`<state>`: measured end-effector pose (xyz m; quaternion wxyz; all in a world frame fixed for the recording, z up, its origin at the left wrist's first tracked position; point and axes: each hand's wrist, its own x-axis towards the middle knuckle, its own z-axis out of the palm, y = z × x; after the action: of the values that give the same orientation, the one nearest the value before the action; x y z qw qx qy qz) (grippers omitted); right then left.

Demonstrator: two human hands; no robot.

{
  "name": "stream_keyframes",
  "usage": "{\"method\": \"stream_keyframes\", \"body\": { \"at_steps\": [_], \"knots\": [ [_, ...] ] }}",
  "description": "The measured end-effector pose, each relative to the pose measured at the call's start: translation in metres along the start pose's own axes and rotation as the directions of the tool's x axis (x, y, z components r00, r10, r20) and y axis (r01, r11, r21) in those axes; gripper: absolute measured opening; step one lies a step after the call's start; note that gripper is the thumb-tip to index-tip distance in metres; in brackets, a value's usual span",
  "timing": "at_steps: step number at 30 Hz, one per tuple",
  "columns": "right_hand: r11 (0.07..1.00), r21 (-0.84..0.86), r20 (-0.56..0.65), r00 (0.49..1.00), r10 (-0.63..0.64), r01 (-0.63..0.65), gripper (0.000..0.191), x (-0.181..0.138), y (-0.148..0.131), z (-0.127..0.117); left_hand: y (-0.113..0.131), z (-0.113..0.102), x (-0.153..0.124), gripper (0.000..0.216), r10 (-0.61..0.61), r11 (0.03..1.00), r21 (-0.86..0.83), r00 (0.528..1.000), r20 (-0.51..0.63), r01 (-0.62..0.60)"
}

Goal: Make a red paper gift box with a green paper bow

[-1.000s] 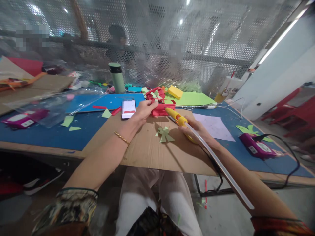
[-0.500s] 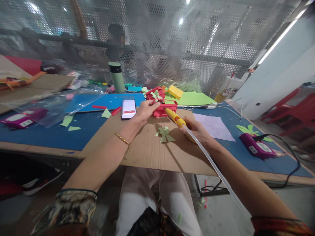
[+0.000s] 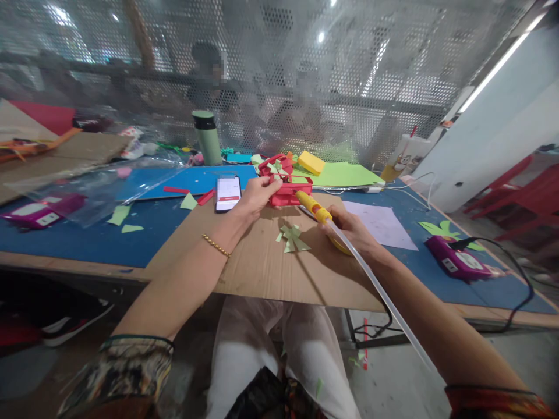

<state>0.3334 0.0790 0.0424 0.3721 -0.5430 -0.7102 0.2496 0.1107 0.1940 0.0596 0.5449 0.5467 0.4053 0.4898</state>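
My left hand [image 3: 258, 196] pinches the left end of a small red paper box [image 3: 292, 192] above the cardboard sheet [image 3: 253, 262]. Yellow and pen-like at the front, a hot glue gun [image 3: 315, 207] sits in my right hand [image 3: 349, 228], its nozzle close to the box's right side. Whether the nozzle touches the box I cannot tell. A long clear glue stick [image 3: 375, 285] juts from its rear toward me. On the cardboard below lies a pale green paper cutout [image 3: 293, 238] with several petals. Behind the box is a red piece with green paper petals [image 3: 276, 166].
A phone [image 3: 227, 193] lies left of my left hand, with a green bottle [image 3: 207, 138] behind it. Purple power sockets [image 3: 458, 259] sit at right and far left. A yellow block [image 3: 311, 163], green sheets [image 3: 345, 174] and a lilac sheet [image 3: 379, 224] lie around.
The red box has shifted very slightly left and down with my left hand. My right hand has tilted the glue gun a little, its nozzle moving slightly right.
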Motion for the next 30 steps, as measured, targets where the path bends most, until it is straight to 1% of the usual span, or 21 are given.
{"method": "stream_keyframes", "body": {
  "at_steps": [3,8,14,20,26,30],
  "knots": [
    [1.000,-0.008,-0.001,1.000,0.009,-0.009,0.045,0.000,0.000,0.000,0.000,0.001,0.000,0.013,-0.003,1.000,0.009,1.000,-0.007,0.003],
    [1.000,-0.002,0.033,0.999,-0.027,0.027,0.047,0.001,0.003,0.003,-0.002,0.003,0.000,0.017,-0.013,1.000,0.011,1.000,0.012,0.013],
    [0.999,0.021,0.010,0.999,-0.045,0.045,0.053,0.003,0.011,0.008,-0.003,0.003,-0.002,0.018,-0.021,1.000,0.019,0.999,0.025,0.021],
    [0.999,-0.012,0.009,0.999,-0.050,0.050,0.051,0.001,0.003,0.002,-0.004,0.000,0.002,0.018,0.004,1.000,0.005,1.000,0.004,-0.004],
    [1.000,0.011,-0.012,1.000,0.021,-0.021,0.052,0.000,0.005,-0.001,-0.005,-0.002,0.005,0.018,0.000,1.000,0.016,1.000,-0.007,0.000],
    [1.000,0.016,-0.031,0.999,0.022,-0.021,0.055,0.001,0.006,-0.001,-0.003,-0.003,0.004,0.015,-0.007,1.000,-0.012,1.000,0.000,0.007]
  ]
}}
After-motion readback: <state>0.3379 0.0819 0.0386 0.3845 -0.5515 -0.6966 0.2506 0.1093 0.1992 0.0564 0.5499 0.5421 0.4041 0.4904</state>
